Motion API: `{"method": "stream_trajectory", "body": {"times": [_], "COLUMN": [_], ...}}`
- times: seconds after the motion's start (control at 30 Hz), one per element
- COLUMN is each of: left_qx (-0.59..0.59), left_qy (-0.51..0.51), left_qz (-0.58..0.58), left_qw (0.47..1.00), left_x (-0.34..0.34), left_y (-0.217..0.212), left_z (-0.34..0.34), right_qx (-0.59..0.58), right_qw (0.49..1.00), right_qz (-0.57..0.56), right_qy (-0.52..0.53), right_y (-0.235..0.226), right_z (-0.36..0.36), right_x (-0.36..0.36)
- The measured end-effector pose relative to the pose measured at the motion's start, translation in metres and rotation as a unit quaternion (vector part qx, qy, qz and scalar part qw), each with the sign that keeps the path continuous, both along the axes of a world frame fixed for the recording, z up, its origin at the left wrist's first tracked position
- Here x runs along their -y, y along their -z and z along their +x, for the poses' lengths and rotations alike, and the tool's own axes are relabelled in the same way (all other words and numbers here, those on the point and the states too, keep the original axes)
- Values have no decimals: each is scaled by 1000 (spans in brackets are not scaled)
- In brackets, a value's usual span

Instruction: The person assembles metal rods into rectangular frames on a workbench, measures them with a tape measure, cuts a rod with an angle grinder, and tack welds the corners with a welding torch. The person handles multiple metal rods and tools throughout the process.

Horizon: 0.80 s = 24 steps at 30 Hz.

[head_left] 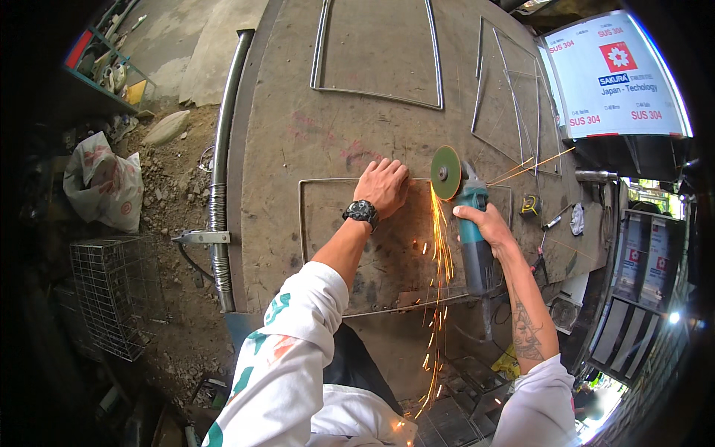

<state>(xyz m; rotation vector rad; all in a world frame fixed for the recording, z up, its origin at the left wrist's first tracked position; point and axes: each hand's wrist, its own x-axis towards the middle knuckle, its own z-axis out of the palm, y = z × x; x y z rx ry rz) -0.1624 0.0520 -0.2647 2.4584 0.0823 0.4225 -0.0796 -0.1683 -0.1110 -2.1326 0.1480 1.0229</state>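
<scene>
My right hand [488,225] is wrapped round the teal and grey body of an angle grinder [471,238]. Its green disc [447,162] meets the far bar of a rectangular metal rod frame [328,180] lying on the worktable. Orange sparks [439,249] stream from the contact toward my body, and a few fly off to the right. Just left of the disc, my left hand [383,186] presses down over the same bar with its fingers together. A dark watch [361,214] is on that wrist. My palm hides part of the bar.
More rod frames [376,95] lie farther back on the brown worktable [275,149]. To the right are a tape measure [530,205] and hand tools. A steel pipe [221,171] runs along the left edge; beyond it are a white sack [104,182] and a wire cage [112,298].
</scene>
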Motion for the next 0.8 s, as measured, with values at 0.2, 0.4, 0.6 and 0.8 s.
{"method": "stream_trajectory", "body": {"times": [0.2,0.4,0.6,0.8], "left_qx": [-2,27,26,27], "left_qy": [-2,-15,-16,-11], "left_qz": [-13,-8,-8,-34], "left_qw": [1000,999,1000,999], "left_x": [0,0,0,2], "left_y": [1,1,0,-2], "left_z": [0,0,0,0], "right_qx": [9,-8,40,13], "right_qw": [1000,999,998,1000], "right_qz": [1,-38,-22,-1], "right_qy": [2,-16,-39,-8], "right_y": [-2,-9,0,-9], "right_z": [7,3,-2,-8], "right_x": [-11,-5,11,10]}}
